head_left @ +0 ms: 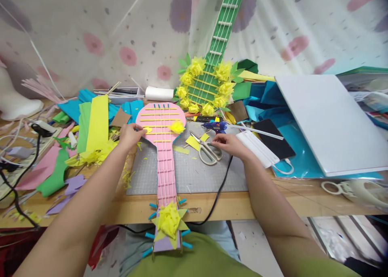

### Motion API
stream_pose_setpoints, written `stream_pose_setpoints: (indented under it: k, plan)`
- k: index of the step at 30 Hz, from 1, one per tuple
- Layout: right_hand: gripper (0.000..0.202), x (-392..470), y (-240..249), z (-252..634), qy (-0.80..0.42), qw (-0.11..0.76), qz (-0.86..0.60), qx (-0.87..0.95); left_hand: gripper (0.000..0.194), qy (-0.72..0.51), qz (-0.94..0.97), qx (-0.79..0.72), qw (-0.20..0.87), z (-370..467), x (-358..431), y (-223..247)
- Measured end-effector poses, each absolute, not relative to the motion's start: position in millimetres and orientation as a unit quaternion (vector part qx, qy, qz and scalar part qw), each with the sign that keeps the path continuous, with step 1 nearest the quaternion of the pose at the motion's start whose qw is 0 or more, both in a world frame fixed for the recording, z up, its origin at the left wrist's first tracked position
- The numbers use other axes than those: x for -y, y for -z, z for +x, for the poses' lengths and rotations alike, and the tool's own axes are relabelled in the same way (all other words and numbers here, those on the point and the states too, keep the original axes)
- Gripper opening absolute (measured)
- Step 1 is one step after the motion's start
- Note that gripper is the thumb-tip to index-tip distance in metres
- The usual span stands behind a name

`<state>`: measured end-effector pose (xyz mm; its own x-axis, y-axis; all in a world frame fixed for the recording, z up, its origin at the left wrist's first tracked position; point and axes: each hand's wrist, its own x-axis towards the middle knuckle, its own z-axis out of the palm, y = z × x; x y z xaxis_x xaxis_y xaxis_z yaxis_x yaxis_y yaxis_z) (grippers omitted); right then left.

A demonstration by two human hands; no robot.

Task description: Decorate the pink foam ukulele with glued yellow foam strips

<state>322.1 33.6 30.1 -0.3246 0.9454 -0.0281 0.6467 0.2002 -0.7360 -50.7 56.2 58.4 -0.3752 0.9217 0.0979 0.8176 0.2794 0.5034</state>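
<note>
A pink paper guitar [165, 160] lies on the grey cutting mat [142, 176], its head with a yellow flower [168, 220] reaching over the table's front edge. My left hand [131, 135] is at the left rim of its body, fingers pinched beside a small yellow piece [147, 130]; whether they grip it is too small to tell. A yellow paper flower [176, 127] sits on the body's right side. My right hand [228, 143] is by the handles of the scissors [208, 150], fingers bent together, and what they hold, if anything, is hidden. Behind it lies a blue glue gun [216, 126].
A green guitar with yellow flowers [216, 55] leans against the curtain at the back. Coloured paper strips [97, 123] and scraps cover the left side. At right are a white board [330, 123], a black phone [269, 137] and a tape roll [370, 192].
</note>
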Motion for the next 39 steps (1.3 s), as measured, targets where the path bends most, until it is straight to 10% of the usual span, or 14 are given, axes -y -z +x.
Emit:
stream_pose_setpoints:
  k: [25, 39]
  plan:
    - [0.047, -23.8, -55.2, 369.4, -0.428, 0.12, -0.551, 0.706, 0.033, -0.223, 0.55, -0.798, 0.105, -54.4, -51.1, -68.5]
    - [0.053, -58.4, -7.2, 330.6, -0.208, 0.325, -0.68, 0.624, 0.028, -0.456, 0.493, -0.729, 0.135, -45.0, -52.8, -58.6]
